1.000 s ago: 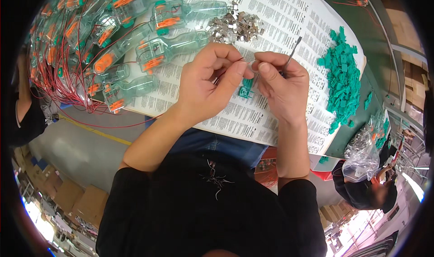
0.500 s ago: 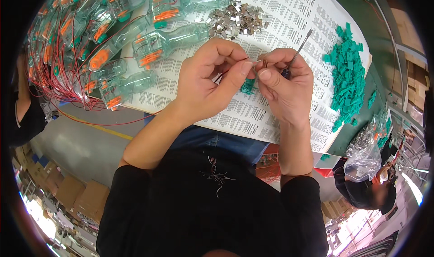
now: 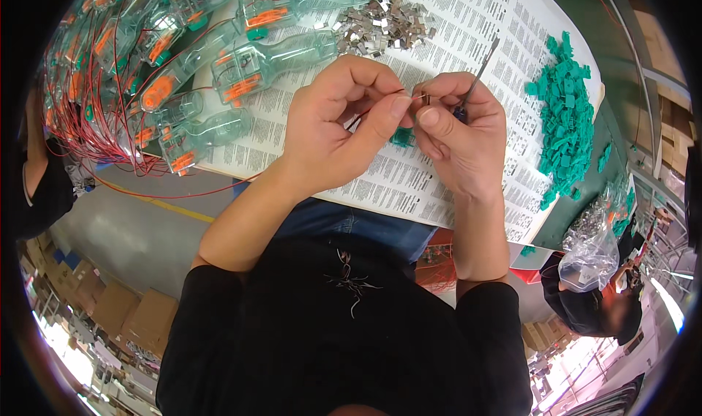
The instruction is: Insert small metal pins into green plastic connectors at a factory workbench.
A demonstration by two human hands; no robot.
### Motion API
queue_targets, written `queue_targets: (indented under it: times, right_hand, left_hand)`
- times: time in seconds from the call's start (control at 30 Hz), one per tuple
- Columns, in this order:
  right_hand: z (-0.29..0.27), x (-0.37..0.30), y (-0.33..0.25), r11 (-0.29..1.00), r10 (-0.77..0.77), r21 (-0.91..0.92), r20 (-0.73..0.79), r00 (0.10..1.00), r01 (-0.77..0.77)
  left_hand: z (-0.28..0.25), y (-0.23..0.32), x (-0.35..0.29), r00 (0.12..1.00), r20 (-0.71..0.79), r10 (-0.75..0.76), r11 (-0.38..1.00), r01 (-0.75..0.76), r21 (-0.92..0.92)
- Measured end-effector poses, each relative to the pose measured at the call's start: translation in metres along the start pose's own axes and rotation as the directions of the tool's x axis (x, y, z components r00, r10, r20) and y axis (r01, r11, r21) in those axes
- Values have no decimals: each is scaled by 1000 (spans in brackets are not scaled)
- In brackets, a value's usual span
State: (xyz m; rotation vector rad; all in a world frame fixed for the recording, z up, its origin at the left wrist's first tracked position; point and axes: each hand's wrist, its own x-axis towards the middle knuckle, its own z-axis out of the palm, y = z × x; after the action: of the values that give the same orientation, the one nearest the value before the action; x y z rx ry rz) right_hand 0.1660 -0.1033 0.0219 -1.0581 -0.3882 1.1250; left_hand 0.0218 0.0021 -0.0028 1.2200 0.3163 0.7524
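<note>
Just this side of the pile of metal clips, the left hand pinches what looks like a thin wire; the right hand grips a small metal piece and cradles a screwdriver. I'd pinch lightly, brace fingertips together, and point the shaft clear of the green part, nearer us than that pile.

A thin, dark reddish wire runs through the curled left fingers, while a tiny coppery metal piece stands pinched between the right fingers, close by. A slim tool with a grey shaft slants up and rightward from the same right hand, its dark handle mostly hidden. Below, a green plastic part lies partly covered on the printed paper.
</note>
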Motion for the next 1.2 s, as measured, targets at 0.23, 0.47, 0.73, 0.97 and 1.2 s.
queue_targets:
  times: [0.23,0.47,0.73,0.97,1.2]
  right_hand:
    - [2,-1,2,987,-57,-153,0,998,56]
    - [3,-5,0,969,-142,-208,-45,989,130]
    - [8,-3,6,820,-342,-478,33,939,315]
    - [10,-11,2,746,-392,-581,10,920,324]
    - [8,-8,10,740,-497,-486,70,865,465]
  left_hand:
    - [0,0,1,1000,-7,24,998,-24,50]
    - [-4,-7,2,994,16,107,986,-108,129]
    - [-3,-12,5,971,59,231,965,-236,114]
    - [0,-12,4,972,34,233,971,-235,44]
    - [-5,-13,3,944,101,313,928,-327,180]
